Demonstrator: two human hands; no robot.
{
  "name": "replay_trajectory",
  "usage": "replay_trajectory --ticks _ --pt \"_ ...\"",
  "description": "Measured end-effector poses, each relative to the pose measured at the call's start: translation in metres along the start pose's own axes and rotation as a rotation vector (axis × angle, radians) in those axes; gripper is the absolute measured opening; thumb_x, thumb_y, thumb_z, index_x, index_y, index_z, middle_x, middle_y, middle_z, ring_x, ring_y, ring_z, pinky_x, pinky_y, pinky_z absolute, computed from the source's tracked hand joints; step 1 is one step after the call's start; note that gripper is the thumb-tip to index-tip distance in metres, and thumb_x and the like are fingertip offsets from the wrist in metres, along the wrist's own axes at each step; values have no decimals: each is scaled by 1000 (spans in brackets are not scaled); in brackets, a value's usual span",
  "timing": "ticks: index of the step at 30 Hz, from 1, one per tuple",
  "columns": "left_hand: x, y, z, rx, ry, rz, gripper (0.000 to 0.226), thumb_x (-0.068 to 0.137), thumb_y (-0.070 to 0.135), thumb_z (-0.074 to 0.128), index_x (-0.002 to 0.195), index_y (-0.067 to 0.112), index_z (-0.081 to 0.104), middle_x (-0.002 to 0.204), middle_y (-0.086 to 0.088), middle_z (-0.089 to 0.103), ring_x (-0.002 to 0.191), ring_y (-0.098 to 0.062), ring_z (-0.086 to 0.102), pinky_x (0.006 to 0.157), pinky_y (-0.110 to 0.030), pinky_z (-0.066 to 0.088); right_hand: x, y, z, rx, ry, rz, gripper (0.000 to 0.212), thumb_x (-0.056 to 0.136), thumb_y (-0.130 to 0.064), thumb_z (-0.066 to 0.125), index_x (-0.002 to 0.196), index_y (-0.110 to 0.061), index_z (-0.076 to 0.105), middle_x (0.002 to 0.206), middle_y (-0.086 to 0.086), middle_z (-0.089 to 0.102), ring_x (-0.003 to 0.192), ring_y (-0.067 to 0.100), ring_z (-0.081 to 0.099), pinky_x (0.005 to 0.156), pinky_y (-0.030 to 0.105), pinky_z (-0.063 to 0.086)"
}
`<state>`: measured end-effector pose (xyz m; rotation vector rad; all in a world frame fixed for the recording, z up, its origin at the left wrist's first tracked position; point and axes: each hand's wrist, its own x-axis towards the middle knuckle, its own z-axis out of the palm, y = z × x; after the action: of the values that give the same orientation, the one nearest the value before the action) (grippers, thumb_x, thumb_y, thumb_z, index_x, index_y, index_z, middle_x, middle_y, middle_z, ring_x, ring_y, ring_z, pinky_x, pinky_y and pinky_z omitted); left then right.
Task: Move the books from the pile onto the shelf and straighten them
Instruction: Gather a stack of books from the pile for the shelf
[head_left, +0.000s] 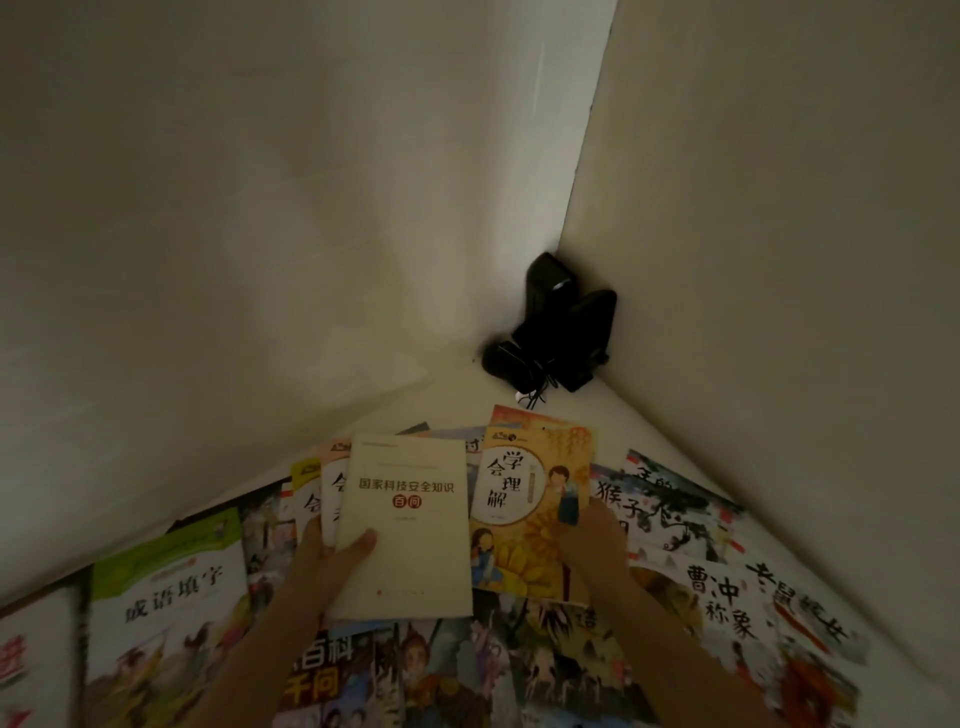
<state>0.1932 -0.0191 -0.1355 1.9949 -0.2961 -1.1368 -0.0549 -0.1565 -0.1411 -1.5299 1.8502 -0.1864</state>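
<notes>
Dim corner here, two pale walls meeting over a white surface (457, 410), and books fanned out across its near side. Front and centre is the cream booklet (410, 525), lying on top of the spread, long axis running away from the person toward the corner. The left hand (332, 566) has it: thumb curled over the cover near the lower left edge, fingers hidden underneath, so it looks like a pinch on that side. The right hand (597, 545) lies on the orange picture book (540, 499) just to the right; whether those fingers grip or merely press I cannot tell, they blur into the cover. Around these two, more covers overlap: a green-topped book (171, 587) toward the left edge, ink-painting titles (670, 509) toward the right wall, more below the wrists. Back in the far corner sits a black bundle with cords (556, 327), well apart from the pile. No shelf is in view. My read: the booklet is nearer the left hand and already in its hold, so the lift should come from that side, spine kept pointing away
</notes>
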Motion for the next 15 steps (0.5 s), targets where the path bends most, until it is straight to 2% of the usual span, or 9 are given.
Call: replay_trajectory --ticks 1,3,5,7,9,10,11,13,15 --pt "-2 0 0 -5 -9 12 61 82 31 72 134 17 43 124 -10 58 101 -30 60 90 -49 52 -3 -3 -7 56 17 -64 41 91 -25 61 126 -7 51 103 9 61 92 27 61 75 38 52" --pt "-10 -2 -1 -8 -32 24 60 86 31 68 137 15 39 124 -9 56 97 -26 56 89 -41 50 -6 -13 -23 159 45 -180 34 98 -20 50 131 -11 47 108 10 60 87 26 59 72 36 48" --pt "-17 0 -1 -12 -44 28 59 89 31 63 139 15 35 127 -8 53 99 -25 52 91 -40 46 -12 -24 -42 278 67 -233 29 99 -22 47 127 -14 48 103 7 59 83 23 59 72 38 52" --pt "-25 7 1 -34 -10 20 59 93 38 56 142 15 33 133 -3 48 115 -29 51 98 -40 41 -19 -30 -46 399 16 -250 28 98 -25 51 123 -15 53 106 7 63 89 22 63 73 38 55" --pt "-28 14 -1 -125 -6 -31 74 84 66 50 139 17 41 135 -4 49 121 -33 50 102 -40 40 -33 -39 -30 448 -138 -232 36 93 -32 58 127 -18 54 116 8 64 100 27 64 81 45 58" --pt "-23 12 -2 -164 -28 -61 86 71 81 47 131 19 48 133 -8 53 117 -34 54 103 -45 41 -38 -42 -12 438 -205 -227 40 91 -34 60 129 -21 54 119 7 63 103 28 64 84 48 57" --pt "-19 8 -3 -182 -38 -62 90 63 87 46 123 20 53 127 -12 57 112 -33 57 101 -49 44 -47 -45 6 402 -246 -235 40 91 -32 61 129 -21 54 118 6 64 103 28 64 85 48 57" --pt "-24 2 -3 -127 -47 12 74 66 73 64 117 21 51 115 -4 61 102 -26 60 90 -44 51 -57 -46 44 283 -216 -298 34 92 -27 61 123 -15 58 111 7 65 98 26 63 84 44 55" --pt "-34 -2 -2 -29 -52 144 77 63 48 83 124 24 44 115 1 61 101 -20 62 83 -42 58 -66 -43 63 213 -148 -295 31 88 -31 67 109 -9 62 99 10 64 89 28 61 78 42 54"
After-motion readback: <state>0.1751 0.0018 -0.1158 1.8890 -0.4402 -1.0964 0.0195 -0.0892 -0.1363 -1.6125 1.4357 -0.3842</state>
